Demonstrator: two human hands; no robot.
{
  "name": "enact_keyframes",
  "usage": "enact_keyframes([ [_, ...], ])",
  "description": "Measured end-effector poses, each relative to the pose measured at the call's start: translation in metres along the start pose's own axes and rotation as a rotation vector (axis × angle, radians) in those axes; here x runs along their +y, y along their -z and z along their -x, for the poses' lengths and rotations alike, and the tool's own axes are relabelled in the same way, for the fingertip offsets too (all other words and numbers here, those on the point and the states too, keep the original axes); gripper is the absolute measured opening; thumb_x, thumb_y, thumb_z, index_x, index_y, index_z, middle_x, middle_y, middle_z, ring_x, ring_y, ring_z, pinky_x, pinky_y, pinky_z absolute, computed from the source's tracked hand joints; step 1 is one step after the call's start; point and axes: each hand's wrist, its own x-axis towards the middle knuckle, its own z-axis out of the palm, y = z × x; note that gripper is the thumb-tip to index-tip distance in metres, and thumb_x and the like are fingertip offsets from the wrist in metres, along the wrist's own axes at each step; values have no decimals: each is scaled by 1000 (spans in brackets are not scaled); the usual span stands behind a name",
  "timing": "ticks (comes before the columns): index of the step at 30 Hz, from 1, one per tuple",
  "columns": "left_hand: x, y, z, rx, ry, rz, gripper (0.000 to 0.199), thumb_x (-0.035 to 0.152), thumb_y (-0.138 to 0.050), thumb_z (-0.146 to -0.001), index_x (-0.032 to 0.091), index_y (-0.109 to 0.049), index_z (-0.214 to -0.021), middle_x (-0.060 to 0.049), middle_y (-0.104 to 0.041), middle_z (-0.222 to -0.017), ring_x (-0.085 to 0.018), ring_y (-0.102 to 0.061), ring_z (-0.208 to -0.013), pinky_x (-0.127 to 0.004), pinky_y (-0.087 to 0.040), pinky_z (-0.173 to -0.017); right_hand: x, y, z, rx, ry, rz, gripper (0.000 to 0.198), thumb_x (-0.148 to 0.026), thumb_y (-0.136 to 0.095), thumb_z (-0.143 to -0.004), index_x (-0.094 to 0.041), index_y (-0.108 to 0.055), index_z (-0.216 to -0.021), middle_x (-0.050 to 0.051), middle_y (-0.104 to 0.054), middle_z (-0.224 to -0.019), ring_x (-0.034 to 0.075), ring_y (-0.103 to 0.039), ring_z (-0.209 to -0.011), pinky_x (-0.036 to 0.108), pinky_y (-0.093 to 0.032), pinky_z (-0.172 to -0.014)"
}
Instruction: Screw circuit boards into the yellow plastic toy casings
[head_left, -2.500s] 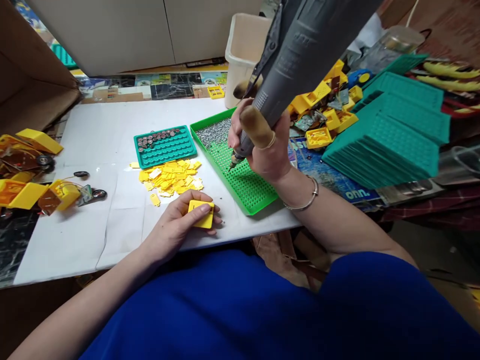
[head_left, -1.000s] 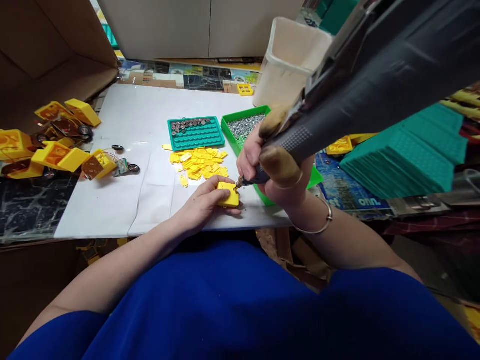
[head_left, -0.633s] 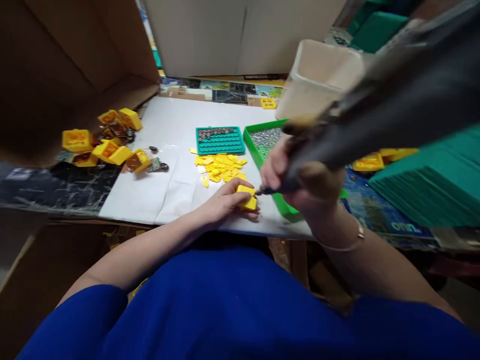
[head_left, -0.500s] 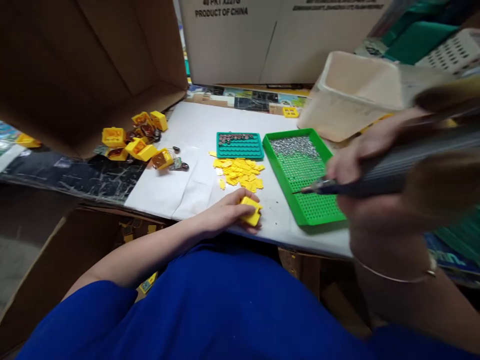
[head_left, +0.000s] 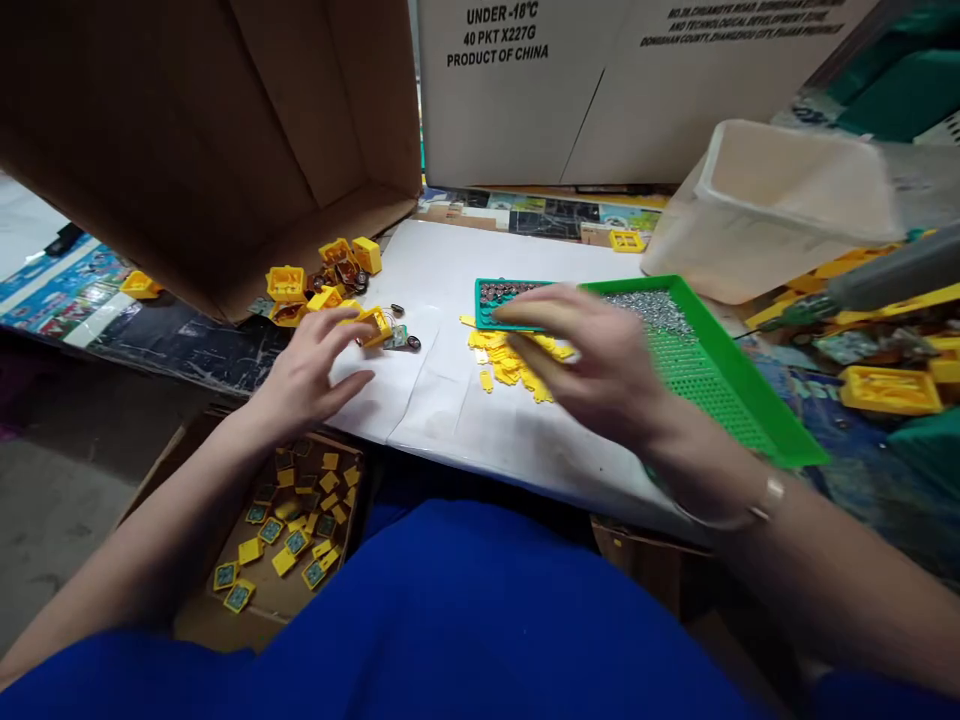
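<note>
My left hand [head_left: 311, 370] is open, its fingers spread at the near edge of a pile of yellow plastic cases [head_left: 286, 284] with wires and small dark round parts. One yellow case [head_left: 377, 326], with a green circuit board beside it, lies by the fingertips; I cannot tell whether they touch it. Blurred by motion, my right hand [head_left: 592, 360] reaches over the small flat yellow pieces [head_left: 506, 365] and the front of a teal tray [head_left: 487, 310] of small round metal parts. Its fingers are apart, with nothing visible between them. A grey power screwdriver [head_left: 885, 275] is at the right, out of my hand.
A green perforated tray [head_left: 780, 425] of silver screws [head_left: 652, 308] stands right of centre. Behind it is a translucent plastic bin [head_left: 765, 225]. An open carton [head_left: 300, 120] and a white box [head_left: 510, 120] stand at the back. Below the table, another carton [head_left: 262, 595] holds yellow cases.
My left hand has let go of the yellow case and moved left to the pile. My right hand has released the screwdriver and moved left over the yellow pieces. The view has shifted.
</note>
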Motion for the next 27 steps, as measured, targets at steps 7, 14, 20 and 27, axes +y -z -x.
enact_keyframes([
  [7,-41,-10,-52,-166,-88,-167,43,39,-54,-88,15,-62,-124,-18,-66,-123,-33,-58,-116,-52,-40,-107,3,-96,-75,-527,-153,147,35,-24,-59,-91,-16,-65,-124,13,-70,-119,25,-65,-104,34,-49,-85],
  [14,-65,7,-52,25,156,115,33,30,-47,-89,18,-69,-111,-3,-69,-79,-15,-60,-67,-27,-47,-68,7,-80,-69,-438,-174,125,32,-12,-49,-91,-13,-68,-117,13,-71,-117,24,-65,-106,34,-47,-91],
  [20,-51,-7,-54,286,58,-131,44,10,-51,-79,16,-64,-121,-15,-65,-117,-29,-61,-111,-44,-48,-98,6,-48,-23,-251,-405,-229,29,-12,-51,-89,-12,-66,-114,8,-74,-90,18,-67,-78,33,-52,-77],
  [27,3,-34,-41,-378,-475,100,71,1,-46,-80,20,-39,-148,-17,-43,-151,-27,-46,-138,-42,-46,-108,1,-45,34,-217,-553,-350,16,-19,-58,-90,-16,-67,-103,7,-74,-94,17,-68,-84,32,-52,-80],
])
